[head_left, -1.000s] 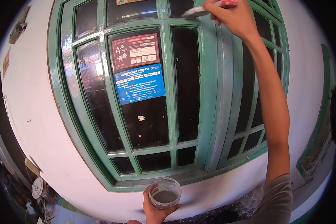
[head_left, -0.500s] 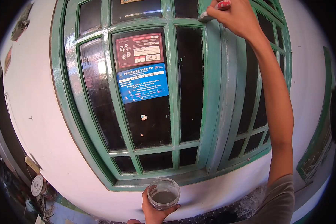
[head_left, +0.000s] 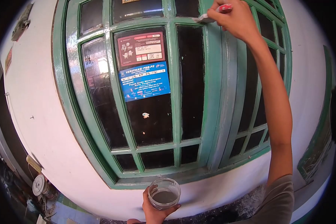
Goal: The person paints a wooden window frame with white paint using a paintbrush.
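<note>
My right hand [head_left: 235, 20] is raised at the top, fingers wrapped round a paintbrush [head_left: 224, 8] with a red-and-white handle end. The brush's bristles touch a horizontal bar of the green window frame [head_left: 186, 21], near its right upright. Low in the middle, my left hand [head_left: 153, 211] grips a clear plastic cup [head_left: 174, 192] from the left and below. Greyish liquid [head_left: 164, 197] lies in the bottom of the cup, and smears mark its inner wall.
A maroon sticker [head_left: 141, 48] and a blue sticker [head_left: 147, 83] are on the dark glass. White wall [head_left: 37, 100] surrounds the window. A paint-stained can [head_left: 41, 186] and clutter stand at lower left. A second green window panel [head_left: 246, 138] is at right.
The brush has moved slightly left along the horizontal bar, its handle now tilted flatter. My left hand and the cup have stayed nearly in place.
</note>
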A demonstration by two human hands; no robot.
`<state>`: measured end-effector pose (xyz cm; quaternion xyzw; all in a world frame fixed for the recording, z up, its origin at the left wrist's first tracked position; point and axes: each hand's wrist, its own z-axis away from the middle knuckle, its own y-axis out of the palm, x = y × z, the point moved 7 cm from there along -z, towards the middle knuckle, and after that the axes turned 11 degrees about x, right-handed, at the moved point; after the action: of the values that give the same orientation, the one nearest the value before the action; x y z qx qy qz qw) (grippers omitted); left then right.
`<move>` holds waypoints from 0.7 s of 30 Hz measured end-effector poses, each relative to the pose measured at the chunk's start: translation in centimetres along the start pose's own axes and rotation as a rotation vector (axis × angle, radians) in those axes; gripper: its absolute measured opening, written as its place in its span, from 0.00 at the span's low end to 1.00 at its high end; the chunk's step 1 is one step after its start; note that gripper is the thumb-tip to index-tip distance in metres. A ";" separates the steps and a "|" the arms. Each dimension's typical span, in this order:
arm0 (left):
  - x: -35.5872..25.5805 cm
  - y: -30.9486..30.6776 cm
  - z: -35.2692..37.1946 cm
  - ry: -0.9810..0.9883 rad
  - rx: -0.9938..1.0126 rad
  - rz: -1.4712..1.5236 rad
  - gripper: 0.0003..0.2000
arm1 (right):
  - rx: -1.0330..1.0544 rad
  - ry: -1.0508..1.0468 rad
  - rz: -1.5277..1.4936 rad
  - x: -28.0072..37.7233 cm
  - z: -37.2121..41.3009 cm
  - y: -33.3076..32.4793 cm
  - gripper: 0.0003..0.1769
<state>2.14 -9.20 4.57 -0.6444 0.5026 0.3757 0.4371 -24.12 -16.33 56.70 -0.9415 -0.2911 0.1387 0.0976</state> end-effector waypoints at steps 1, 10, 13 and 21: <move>0.0 -0.1 0.1 0.012 -0.005 -0.007 0.60 | -0.012 0.028 -0.037 -0.2 0.3 -0.6 0.12; 0.0 -0.1 0.4 0.032 0.015 -0.023 0.61 | 0.104 0.125 -0.572 1.0 1.5 2.4 0.11; -0.3 -0.2 0.6 0.027 0.016 -0.016 0.61 | 0.078 0.086 -0.609 -0.1 1.0 3.8 0.10; -0.3 -0.7 0.4 0.025 0.017 -0.058 0.60 | -0.073 0.170 -0.264 -1.4 3.5 0.0 0.09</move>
<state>2.73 -8.70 4.82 -0.6596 0.4924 0.3504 0.4469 -26.36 -16.74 53.66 -0.9065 -0.4076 0.0339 0.1049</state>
